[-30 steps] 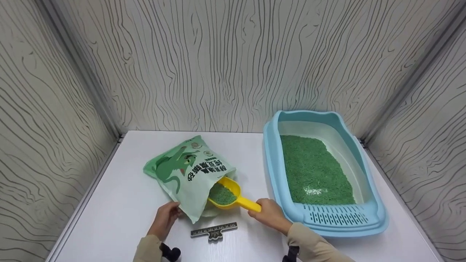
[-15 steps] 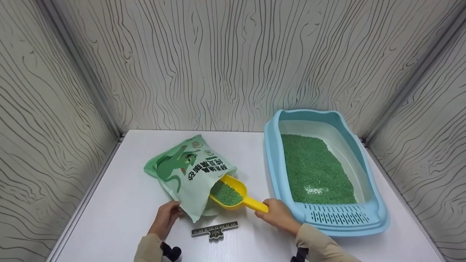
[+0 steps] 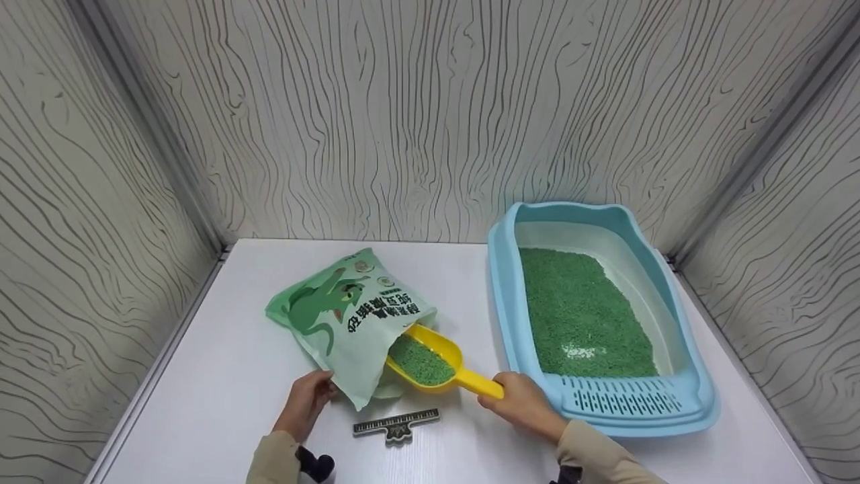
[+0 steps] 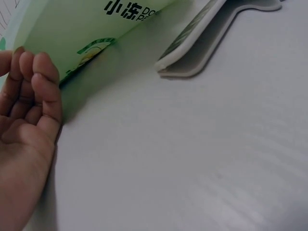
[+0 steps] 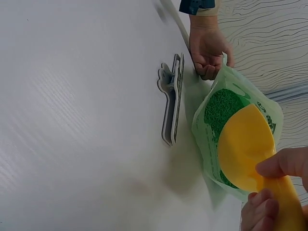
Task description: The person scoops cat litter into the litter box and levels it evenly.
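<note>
A pale green bag of cat litter (image 3: pixel 336 302) with a cat printed on it lies with its open mouth toward the lower right. My left hand (image 3: pixel 304 403) pinches the near left edge of that mouth; curled fingers (image 4: pixel 44 72) show against the bag in the left wrist view. My right hand (image 3: pixel 521 403) grips the handle of a yellow scoop (image 3: pixel 478 383). Green litter pellets (image 3: pixel 422 363) fill the scoop's bowl, and its front end is hidden inside the bag mouth. More green litter (image 5: pixel 221 108) shows inside the bag in the right wrist view.
A light blue litter box (image 3: pixel 505 296) stands on the right, spread with green litter (image 3: pixel 578 309) and with a slotted front ledge. A wide clip (image 3: pixel 396 425) with a dark patterned face lies on the white table (image 3: pixel 222 376) before the bag. Wood-grain walls (image 3: pixel 376 121) enclose the table.
The scoop, loaded with litter, has slid a little to the right, partly out of the bag mouth, along with my right hand. My left hand keeps its place at the bag's edge.
</note>
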The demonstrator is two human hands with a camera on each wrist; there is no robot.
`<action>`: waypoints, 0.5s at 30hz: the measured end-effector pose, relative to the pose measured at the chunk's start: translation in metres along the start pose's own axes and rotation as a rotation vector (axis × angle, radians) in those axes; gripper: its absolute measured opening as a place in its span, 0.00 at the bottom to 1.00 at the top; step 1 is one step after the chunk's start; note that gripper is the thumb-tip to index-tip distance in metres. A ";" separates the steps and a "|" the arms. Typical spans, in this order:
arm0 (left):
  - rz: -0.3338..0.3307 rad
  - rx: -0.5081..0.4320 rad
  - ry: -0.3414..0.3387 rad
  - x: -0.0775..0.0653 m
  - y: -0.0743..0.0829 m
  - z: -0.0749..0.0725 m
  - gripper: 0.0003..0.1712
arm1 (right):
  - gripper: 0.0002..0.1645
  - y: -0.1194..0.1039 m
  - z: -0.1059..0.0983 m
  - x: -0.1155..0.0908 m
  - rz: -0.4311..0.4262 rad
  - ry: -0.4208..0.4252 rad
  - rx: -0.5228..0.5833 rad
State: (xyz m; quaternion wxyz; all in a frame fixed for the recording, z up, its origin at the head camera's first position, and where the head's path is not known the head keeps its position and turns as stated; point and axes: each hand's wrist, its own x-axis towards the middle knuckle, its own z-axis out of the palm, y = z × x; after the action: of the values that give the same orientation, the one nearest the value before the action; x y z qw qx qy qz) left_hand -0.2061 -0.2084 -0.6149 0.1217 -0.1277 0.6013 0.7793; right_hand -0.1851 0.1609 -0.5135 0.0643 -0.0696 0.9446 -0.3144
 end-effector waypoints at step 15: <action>-0.031 0.048 0.011 0.002 0.000 0.000 0.10 | 0.15 0.008 -0.013 -0.010 -0.007 -0.006 0.017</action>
State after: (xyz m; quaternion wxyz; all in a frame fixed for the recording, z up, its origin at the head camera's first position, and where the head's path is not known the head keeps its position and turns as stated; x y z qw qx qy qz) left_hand -0.2080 -0.2082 -0.6158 0.1335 -0.1383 0.6183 0.7621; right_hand -0.1780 0.1765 -0.5074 0.0666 -0.0734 0.9414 -0.3224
